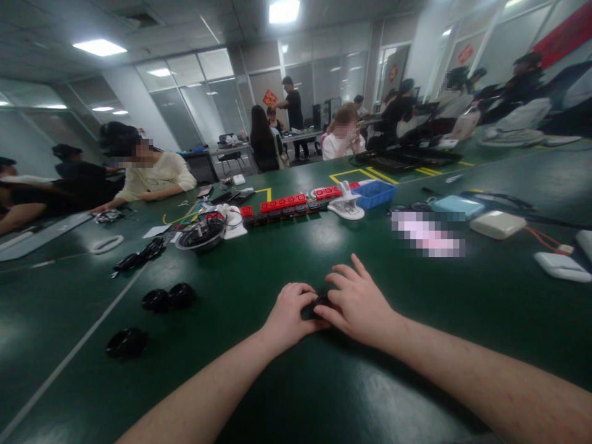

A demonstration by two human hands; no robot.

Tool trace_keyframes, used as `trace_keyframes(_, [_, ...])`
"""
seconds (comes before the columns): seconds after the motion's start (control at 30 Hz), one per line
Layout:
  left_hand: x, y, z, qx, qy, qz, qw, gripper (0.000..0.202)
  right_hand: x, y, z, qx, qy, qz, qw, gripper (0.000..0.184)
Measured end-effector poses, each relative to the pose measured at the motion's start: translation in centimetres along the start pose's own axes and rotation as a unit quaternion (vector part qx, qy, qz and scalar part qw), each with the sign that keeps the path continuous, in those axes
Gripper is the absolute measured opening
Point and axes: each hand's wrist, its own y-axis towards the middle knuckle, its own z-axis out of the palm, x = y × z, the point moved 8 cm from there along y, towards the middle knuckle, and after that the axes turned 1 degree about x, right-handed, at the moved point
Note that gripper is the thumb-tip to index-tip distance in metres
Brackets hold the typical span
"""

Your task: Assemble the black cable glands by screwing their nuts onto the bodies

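Green table (259,271): nearest me, bare below hands | Right hand (363,305): thumb and forefinger closed on small black part (322,301), outer fingers fanned | Left hand (287,316): digits curled round its opposite side | Three round black parts (127,343): well left | Small black part: between hands, mostly hidden

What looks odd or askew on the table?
Nothing looks spilled or damaged. Only the cluttered round silver-rimmed dish looks untidy: thin coloured wires straggle at its far edge. The small black object between the left hand and right hand is mostly covered; can't judge it.
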Motion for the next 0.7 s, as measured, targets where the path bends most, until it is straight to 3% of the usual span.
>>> trace_keyframes(0.33, [-0.1, 0.1, 0.0, 0.006, 0.006, -0.007, 1.000, 0.027, 0.4, 0.0, 0.7, 0.043, -0.046, -0.001, 0.998, 0.041])
trace_keyframes(0.7, [0.1, 0.1, 0.1, 0.009, 0.007, -0.012, 1.000, 0.027, 0.5, 0.0, 1.3, 0.063, -0.015, -0.007, 0.998, 0.036])
